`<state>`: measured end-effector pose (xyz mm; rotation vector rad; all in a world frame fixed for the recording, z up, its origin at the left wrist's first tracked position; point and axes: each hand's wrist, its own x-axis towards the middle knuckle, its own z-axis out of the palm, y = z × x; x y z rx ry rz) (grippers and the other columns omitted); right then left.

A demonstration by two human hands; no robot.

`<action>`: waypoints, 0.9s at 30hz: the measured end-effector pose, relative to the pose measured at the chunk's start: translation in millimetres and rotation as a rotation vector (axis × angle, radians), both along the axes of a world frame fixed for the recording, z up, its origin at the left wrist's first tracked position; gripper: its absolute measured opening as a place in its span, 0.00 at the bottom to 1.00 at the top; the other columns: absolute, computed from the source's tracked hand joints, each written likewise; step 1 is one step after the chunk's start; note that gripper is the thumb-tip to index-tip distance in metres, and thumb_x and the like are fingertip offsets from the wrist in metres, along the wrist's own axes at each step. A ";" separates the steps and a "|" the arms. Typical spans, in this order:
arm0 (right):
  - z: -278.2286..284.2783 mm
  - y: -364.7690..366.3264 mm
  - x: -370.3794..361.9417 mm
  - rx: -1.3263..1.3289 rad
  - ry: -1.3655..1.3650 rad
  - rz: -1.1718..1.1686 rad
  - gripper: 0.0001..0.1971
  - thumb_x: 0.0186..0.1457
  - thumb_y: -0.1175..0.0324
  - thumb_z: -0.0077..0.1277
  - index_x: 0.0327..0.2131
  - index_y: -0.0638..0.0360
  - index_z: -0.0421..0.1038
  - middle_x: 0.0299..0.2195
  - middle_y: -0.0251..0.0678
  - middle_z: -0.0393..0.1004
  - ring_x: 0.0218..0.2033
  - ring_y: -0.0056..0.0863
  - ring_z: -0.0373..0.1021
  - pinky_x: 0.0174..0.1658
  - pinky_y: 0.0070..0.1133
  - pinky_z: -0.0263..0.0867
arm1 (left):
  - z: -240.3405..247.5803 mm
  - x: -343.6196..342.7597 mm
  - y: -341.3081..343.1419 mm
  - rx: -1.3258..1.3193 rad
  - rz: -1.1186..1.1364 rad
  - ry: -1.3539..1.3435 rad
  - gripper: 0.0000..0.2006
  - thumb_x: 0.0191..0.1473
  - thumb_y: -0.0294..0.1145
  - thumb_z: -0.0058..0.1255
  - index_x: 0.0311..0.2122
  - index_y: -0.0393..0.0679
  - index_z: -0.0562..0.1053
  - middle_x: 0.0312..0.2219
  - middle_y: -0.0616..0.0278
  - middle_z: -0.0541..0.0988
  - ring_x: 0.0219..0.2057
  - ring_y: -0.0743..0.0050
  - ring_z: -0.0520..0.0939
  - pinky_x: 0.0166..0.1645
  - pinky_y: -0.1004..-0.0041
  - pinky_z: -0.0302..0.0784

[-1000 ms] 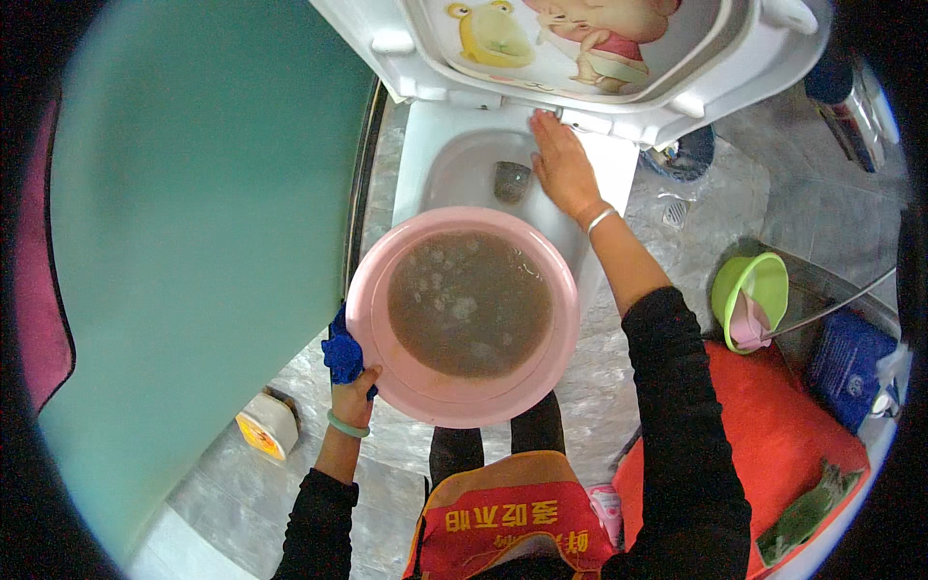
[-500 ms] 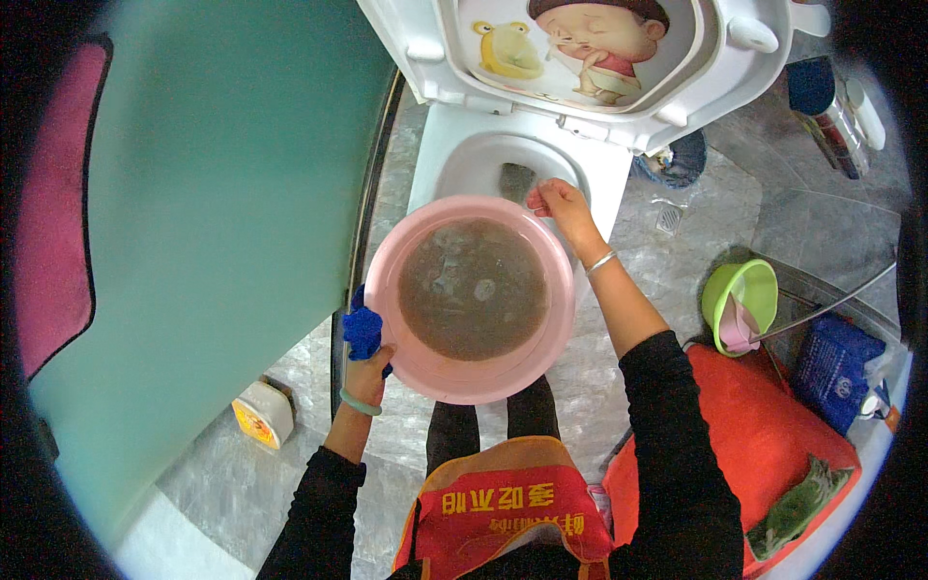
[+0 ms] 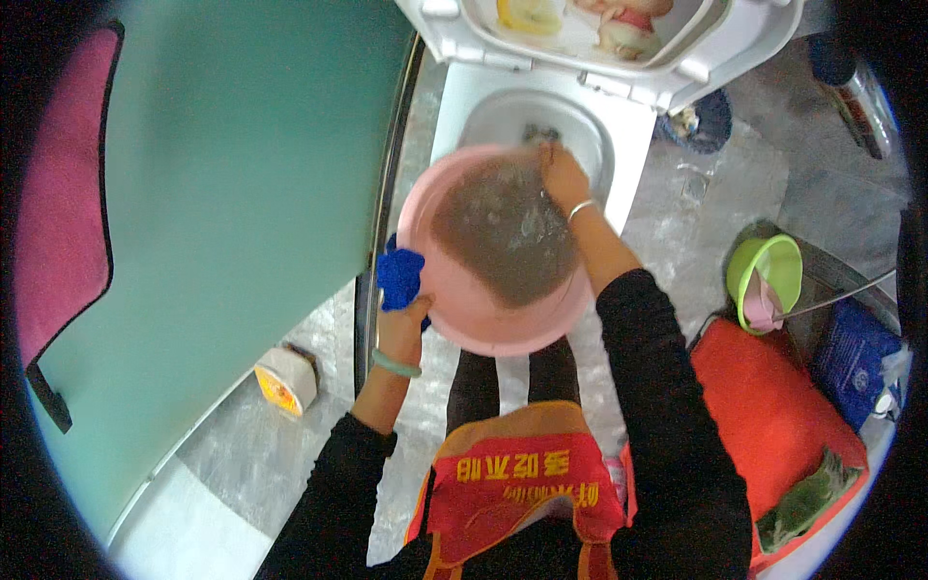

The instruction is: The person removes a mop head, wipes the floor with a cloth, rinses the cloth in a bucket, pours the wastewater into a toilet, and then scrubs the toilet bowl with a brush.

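Observation:
A pink plastic basin [image 3: 464, 324] full of murky grey-brown water [image 3: 512, 237] is tilted away from me, its far edge over the bowl of a white toilet [image 3: 633, 145]. The water has gathered toward that far side. At the basin's left rim my left hand [image 3: 404, 324] is closed, with a bunched blue cloth [image 3: 398, 278] pressed between it and the basin. My right hand [image 3: 563, 181] is closed on the far right rim, just above the bowl. Its fingertips are partly hidden and slightly blurred.
The raised toilet lid [image 3: 715, 72] stands beyond the bowl. A frosted glass door [image 3: 242, 174] runs along the left. To the right are a waste bin [image 3: 710, 121], a green bucket [image 3: 788, 266] and a red cover [image 3: 764, 416]. A small white tub [image 3: 290, 377] sits on the floor.
The basin has tipped forward and its water has shifted to the far side. My right hand has moved from beside the rim onto it. The view has moved slightly.

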<state>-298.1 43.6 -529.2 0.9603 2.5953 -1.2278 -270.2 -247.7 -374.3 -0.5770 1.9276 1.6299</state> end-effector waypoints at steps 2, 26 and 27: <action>-0.9 -9.4 19.9 0.097 0.129 0.092 0.18 0.54 0.62 0.34 0.41 0.67 0.64 0.44 0.53 0.63 0.46 0.46 0.61 0.49 0.36 0.55 | -10.2 2.2 -17.5 -0.032 -0.064 -0.064 0.17 0.40 0.22 0.52 0.40 0.38 0.69 0.32 0.67 0.71 0.31 0.77 0.71 0.38 0.77 0.67; 31.2 -53.9 81.7 0.275 0.023 0.840 0.10 0.45 0.66 0.41 0.27 0.59 0.71 0.30 0.40 0.71 0.35 0.38 0.67 0.40 0.36 0.61 | -5.2 -5.1 -14.1 0.112 0.025 0.011 0.20 0.40 0.20 0.51 0.43 0.41 0.67 0.33 0.67 0.70 0.32 0.76 0.71 0.38 0.77 0.66; 28.6 -61.6 72.8 0.229 -0.029 0.772 0.10 0.46 0.67 0.41 0.28 0.60 0.71 0.32 0.41 0.70 0.35 0.39 0.67 0.41 0.37 0.60 | -15.6 -5.5 -21.0 0.166 0.078 -0.046 0.20 0.41 0.19 0.50 0.44 0.41 0.67 0.33 0.67 0.71 0.34 0.74 0.72 0.40 0.76 0.66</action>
